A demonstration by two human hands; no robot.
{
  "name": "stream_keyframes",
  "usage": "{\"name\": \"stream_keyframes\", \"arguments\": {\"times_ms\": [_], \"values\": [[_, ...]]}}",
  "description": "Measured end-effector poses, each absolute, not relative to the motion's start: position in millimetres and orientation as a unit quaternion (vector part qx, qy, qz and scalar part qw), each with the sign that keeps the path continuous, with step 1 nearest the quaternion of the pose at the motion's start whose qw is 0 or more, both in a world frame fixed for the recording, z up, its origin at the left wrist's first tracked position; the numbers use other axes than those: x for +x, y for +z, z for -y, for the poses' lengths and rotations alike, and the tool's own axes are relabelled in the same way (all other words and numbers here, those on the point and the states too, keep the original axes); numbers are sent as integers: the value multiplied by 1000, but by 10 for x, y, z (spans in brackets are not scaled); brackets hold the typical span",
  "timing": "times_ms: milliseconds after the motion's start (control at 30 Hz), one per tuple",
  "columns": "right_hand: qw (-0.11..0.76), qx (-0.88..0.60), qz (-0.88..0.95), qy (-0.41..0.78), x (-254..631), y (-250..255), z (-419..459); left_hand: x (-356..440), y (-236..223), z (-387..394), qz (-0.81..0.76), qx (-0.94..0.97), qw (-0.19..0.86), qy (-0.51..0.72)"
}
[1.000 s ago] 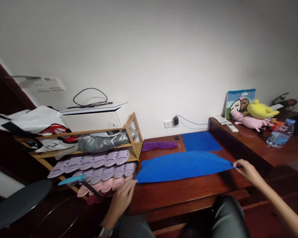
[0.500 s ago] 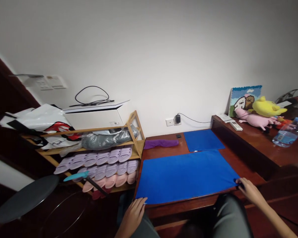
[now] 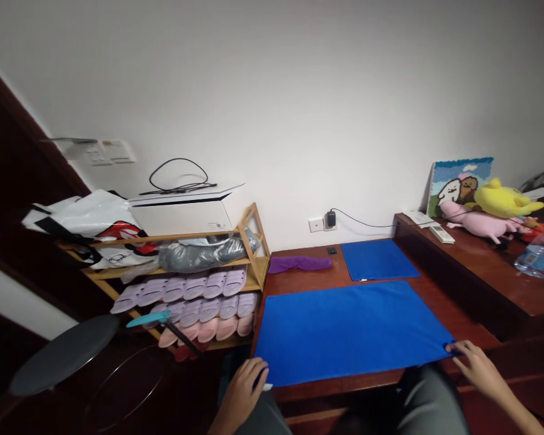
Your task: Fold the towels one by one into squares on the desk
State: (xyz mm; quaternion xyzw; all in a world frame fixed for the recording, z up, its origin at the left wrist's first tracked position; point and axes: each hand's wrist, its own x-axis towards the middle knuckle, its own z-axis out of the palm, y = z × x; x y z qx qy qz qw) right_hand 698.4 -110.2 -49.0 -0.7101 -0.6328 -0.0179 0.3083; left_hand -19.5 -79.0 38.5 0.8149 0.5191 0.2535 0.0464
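Head view. Item: one blue cloth (image 3: 349,335), laid flat and near-rectangular on the near part of the reddish-brown wooden table (image 3: 306,285), its near edge along the table's front edge. My left hand (image 3: 242,393): at the cloth's near left corner, fingers together and bent, thumb a little apart beneath them; whether they pinch the fabric I cannot tell. A white tag (image 3: 267,387) shows just below the fingertips. My right hand (image 3: 474,365): at the near right corner, thumb and forefinger pinching it, small creases running into the grip.

Beyond, on the same table: one second blue cloth (image 3: 381,260), smaller, flat, near the wall; one purple cloth (image 3: 300,264), bunched lengthwise, to its left.

Left of the table: one wooden shoe rack (image 3: 260,266), bearing lavender slippers (image 3: 149,291) and pink slippers (image 3: 226,327); above these, a white box (image 3: 184,216) with a coiled black cable (image 3: 179,181) on top.

On the wall: one black plug adapter (image 3: 330,219), seated in its socket.

Right, on a raised surface: one white remote control (image 3: 442,233), one pink plush toy (image 3: 476,222), one yellow plush toy (image 3: 503,199) resting on it, and one clear bottle (image 3: 539,257), upright.
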Motion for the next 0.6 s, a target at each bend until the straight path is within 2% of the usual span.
{"name": "stream_keyframes", "arguments": {"times_ms": [133, 333, 433, 600], "values": [[312, -685, 652, 93, 7059, -447, 1114, -276, 302, 653, -541, 799, 39, 260], [323, -699, 632, 90, 6983, -223, 900, -397, 159, 683, -547, 800, 31, 243], [317, -680, 657, 79, 6480, 34, 557, -381, 266, 547, -545, 808, 18, 226], [270, -615, 733, 112, 5007, 411, -142, -60, 539, -75, -522, 823, 9, 225]]}}
